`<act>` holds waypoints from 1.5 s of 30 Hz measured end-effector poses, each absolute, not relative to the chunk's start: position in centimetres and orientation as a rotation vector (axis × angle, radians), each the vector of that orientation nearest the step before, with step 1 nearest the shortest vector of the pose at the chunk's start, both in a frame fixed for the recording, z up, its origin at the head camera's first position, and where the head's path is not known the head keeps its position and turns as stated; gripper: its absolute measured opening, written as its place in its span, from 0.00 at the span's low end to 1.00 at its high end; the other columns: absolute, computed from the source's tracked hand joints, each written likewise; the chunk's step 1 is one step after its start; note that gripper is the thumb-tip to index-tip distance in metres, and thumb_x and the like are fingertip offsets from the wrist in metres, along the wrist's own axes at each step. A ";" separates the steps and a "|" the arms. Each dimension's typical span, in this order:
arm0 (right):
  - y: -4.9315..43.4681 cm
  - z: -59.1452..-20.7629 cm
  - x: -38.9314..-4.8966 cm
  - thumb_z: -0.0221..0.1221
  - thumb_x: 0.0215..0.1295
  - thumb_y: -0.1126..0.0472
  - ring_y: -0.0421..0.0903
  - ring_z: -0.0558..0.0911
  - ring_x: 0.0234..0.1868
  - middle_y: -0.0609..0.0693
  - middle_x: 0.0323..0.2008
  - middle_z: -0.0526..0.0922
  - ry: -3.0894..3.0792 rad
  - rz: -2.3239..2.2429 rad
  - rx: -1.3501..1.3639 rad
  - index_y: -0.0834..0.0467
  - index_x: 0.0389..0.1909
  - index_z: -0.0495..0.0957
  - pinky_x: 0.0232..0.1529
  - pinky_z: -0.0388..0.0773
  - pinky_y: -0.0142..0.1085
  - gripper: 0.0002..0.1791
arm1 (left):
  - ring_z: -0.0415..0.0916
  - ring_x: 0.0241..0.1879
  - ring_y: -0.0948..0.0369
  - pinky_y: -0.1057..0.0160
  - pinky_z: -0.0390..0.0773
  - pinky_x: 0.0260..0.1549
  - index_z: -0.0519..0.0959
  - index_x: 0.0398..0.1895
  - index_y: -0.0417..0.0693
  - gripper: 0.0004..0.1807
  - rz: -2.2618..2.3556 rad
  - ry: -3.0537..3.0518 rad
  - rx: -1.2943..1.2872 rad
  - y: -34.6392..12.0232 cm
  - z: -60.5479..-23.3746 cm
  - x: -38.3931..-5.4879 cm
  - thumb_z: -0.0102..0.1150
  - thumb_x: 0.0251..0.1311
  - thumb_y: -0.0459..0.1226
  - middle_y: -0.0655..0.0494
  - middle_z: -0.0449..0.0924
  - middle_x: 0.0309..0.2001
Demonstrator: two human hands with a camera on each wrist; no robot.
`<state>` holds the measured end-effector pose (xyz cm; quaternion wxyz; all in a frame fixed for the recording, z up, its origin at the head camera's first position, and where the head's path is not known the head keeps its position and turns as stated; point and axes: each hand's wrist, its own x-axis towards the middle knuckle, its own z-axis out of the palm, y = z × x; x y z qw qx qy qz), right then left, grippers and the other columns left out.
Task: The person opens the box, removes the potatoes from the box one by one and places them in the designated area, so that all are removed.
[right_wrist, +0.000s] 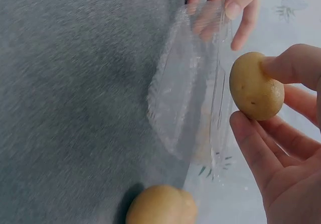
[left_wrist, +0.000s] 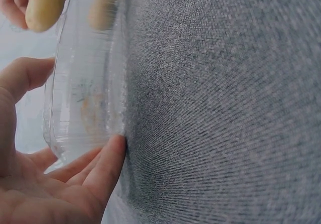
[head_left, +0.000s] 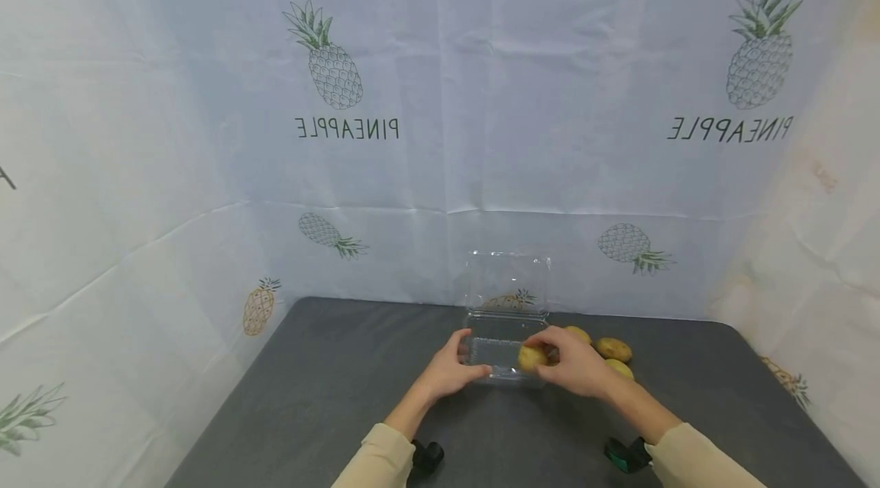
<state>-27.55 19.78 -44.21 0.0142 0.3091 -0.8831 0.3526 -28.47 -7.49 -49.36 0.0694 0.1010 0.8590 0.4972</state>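
Note:
A clear plastic clamshell container [head_left: 498, 339] lies on the dark table with its lid [head_left: 509, 282] standing up at the back. My left hand [head_left: 447, 372] holds its left end, the thumb at the near rim and fingers along the side. Between thumb and fingertips, my right hand [head_left: 576, 362] pinches a potato [right_wrist: 257, 87] over the right part of the container. The left wrist view shows this potato [left_wrist: 46, 7] above the rim. No potato is visible inside the container.
More potatoes [head_left: 614, 349] sit on the table [head_left: 330, 396] just right of the container, partly behind my right hand. A pineapple-print curtain [head_left: 481, 129] hangs behind the table's back edge. Dark straps with small devices [head_left: 627, 456] are at both wrists.

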 end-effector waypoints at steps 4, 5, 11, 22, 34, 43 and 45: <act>20.7 -44.6 -27.0 0.69 0.62 0.64 0.46 0.81 0.43 0.48 0.45 0.81 -2.707 1.104 0.955 0.62 0.53 0.82 0.41 0.83 0.37 0.18 | 0.74 0.61 0.40 0.37 0.76 0.54 0.60 0.77 0.45 0.48 1.483 2.592 0.303 -7.5 -49.5 -28.4 0.73 0.57 0.48 0.35 0.73 0.64; 20.9 -44.7 -26.8 0.69 0.62 0.65 0.46 0.80 0.44 0.48 0.45 0.81 -2.703 1.121 0.952 0.63 0.53 0.82 0.40 0.83 0.36 0.18 | 0.74 0.61 0.40 0.37 0.76 0.54 0.60 0.77 0.45 0.48 1.483 2.590 0.305 -7.5 -49.5 -28.4 0.73 0.57 0.48 0.35 0.72 0.64; 22.5 -44.9 -25.7 0.69 0.63 0.64 0.46 0.81 0.45 0.52 0.47 0.81 -2.711 1.247 0.863 0.64 0.54 0.81 0.41 0.83 0.35 0.19 | 0.74 0.61 0.40 0.37 0.76 0.54 0.59 0.77 0.44 0.48 1.503 2.564 0.324 -7.7 -49.6 -28.5 0.73 0.58 0.47 0.35 0.73 0.63; 25.2 -45.8 -24.9 0.69 0.64 0.62 0.43 0.82 0.44 0.53 0.48 0.82 -2.730 1.261 0.741 0.66 0.56 0.80 0.40 0.83 0.33 0.21 | 0.72 0.63 0.40 0.36 0.75 0.54 0.60 0.77 0.45 0.48 1.518 2.559 0.322 -7.7 -49.9 -28.8 0.73 0.57 0.48 0.35 0.72 0.64; 27.4 -47.5 -24.2 0.70 0.63 0.56 0.45 0.84 0.45 0.55 0.51 0.83 -2.832 1.213 0.569 0.64 0.56 0.80 0.41 0.82 0.33 0.24 | 0.72 0.64 0.40 0.36 0.74 0.55 0.60 0.77 0.45 0.47 1.510 2.571 0.315 -7.7 -49.7 -28.7 0.73 0.58 0.48 0.35 0.73 0.64; 27.6 -48.2 -23.9 0.71 0.62 0.55 0.46 0.84 0.44 0.51 0.48 0.85 -2.909 1.118 0.465 0.60 0.53 0.82 0.39 0.80 0.33 0.22 | 0.71 0.64 0.40 0.36 0.74 0.55 0.59 0.77 0.45 0.47 1.513 2.568 0.324 -7.8 -49.7 -28.6 0.72 0.58 0.48 0.35 0.72 0.65; 27.5 -48.2 -23.9 0.72 0.61 0.55 0.46 0.83 0.43 0.50 0.48 0.85 -2.920 1.096 0.441 0.61 0.53 0.82 0.38 0.80 0.34 0.21 | 0.71 0.64 0.40 0.36 0.74 0.55 0.60 0.77 0.46 0.47 1.514 2.567 0.324 -7.8 -49.7 -28.6 0.72 0.58 0.48 0.35 0.72 0.65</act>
